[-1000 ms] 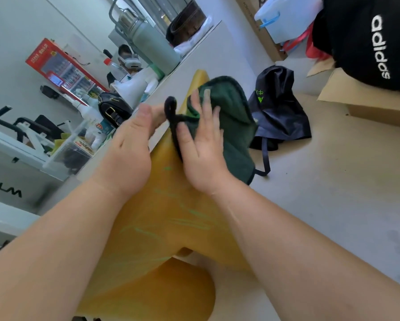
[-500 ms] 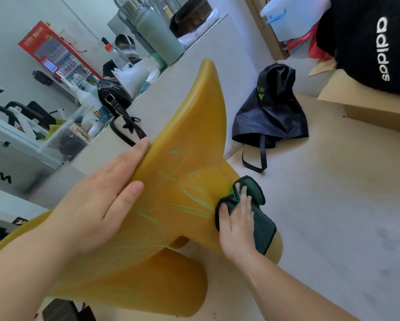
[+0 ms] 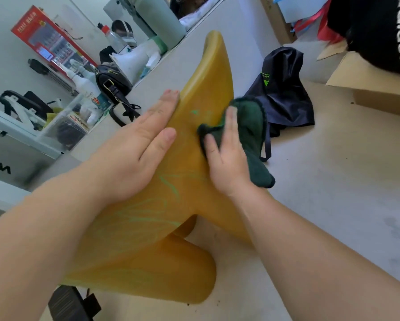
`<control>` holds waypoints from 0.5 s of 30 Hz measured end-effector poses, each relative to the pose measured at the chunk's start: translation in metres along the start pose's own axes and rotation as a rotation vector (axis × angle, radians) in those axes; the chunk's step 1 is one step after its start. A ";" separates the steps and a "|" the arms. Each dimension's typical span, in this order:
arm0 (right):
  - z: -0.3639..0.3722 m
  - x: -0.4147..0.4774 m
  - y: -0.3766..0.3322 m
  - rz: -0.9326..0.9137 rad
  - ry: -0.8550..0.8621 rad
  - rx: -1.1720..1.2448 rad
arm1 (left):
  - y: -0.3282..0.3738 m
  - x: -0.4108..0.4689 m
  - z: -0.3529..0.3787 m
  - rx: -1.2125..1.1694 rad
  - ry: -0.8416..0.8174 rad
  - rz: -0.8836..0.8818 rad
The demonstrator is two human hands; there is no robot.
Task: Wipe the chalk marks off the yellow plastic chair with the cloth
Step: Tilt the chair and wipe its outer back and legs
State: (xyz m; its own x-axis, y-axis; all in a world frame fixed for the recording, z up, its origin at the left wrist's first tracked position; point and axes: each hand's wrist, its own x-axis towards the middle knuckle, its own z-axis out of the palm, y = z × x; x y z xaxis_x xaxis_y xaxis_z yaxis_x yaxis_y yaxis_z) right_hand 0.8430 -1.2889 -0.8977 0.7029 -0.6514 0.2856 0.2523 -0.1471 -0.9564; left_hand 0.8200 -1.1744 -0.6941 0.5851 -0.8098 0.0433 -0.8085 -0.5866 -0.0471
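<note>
Mid-wipe: right hand [image 3: 226,158], grip apart, presses dark green cloth [image 3: 252,126] on moulded yellow plastic chair [image 3: 213,72]; left hand [image 3: 134,154], flat, braces it. Below, green chalk marks [image 3: 169,188] show; sweep downward next.

A shared office or workroom: a red vending machine [image 3: 48,46] against the wall, a person [image 3: 121,28] beyond a grey partition [image 3: 238,31] cluttered with a flask [image 3: 157,22], handbag [image 3: 111,85] and spray bottle [image 3: 83,82], an office chair [image 3: 36,104], a cardboard box [image 3: 379,89] and a drawstring bag [image 3: 284,89] on the bare floor [image 3: 333,181]
</note>
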 end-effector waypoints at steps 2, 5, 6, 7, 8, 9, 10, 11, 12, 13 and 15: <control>-0.008 -0.006 0.036 0.248 -0.023 0.021 | 0.004 0.008 0.000 -0.019 0.000 -0.004; -0.007 -0.045 0.073 0.448 -0.005 -0.016 | 0.004 0.010 0.000 -0.058 0.014 -0.004; -0.004 -0.057 0.077 0.474 0.015 -0.022 | 0.003 0.009 0.000 -0.074 0.018 -0.008; 0.001 -0.065 0.075 0.483 0.036 -0.023 | 0.002 0.009 0.000 -0.085 0.020 -0.010; 0.005 -0.070 0.067 0.475 0.051 -0.032 | 0.001 0.008 0.001 -0.090 0.025 -0.009; 0.008 -0.071 0.055 0.441 0.061 -0.054 | 0.000 0.007 0.001 -0.093 0.031 -0.004; 0.012 -0.068 0.040 0.376 0.063 -0.086 | 0.000 0.007 0.002 -0.094 0.040 0.002; 0.014 -0.062 0.022 0.288 0.057 -0.112 | -0.001 0.007 0.002 -0.095 0.047 0.003; 0.015 -0.054 0.002 0.196 0.050 -0.122 | -0.001 0.007 0.003 -0.098 0.052 0.000; 0.016 -0.044 -0.018 0.116 0.045 -0.114 | -0.002 0.006 0.003 -0.108 0.057 -0.006; 0.014 -0.019 -0.042 0.012 0.038 -0.032 | -0.002 0.005 0.003 -0.147 0.068 -0.018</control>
State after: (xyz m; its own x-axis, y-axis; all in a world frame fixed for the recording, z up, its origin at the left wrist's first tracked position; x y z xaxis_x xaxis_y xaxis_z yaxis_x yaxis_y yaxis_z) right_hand 0.8283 -1.2599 -0.8619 0.6794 -0.6812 0.2726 0.2223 -0.1630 -0.9613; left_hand 0.8247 -1.1775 -0.6972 0.5979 -0.7939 0.1108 -0.8015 -0.5896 0.1003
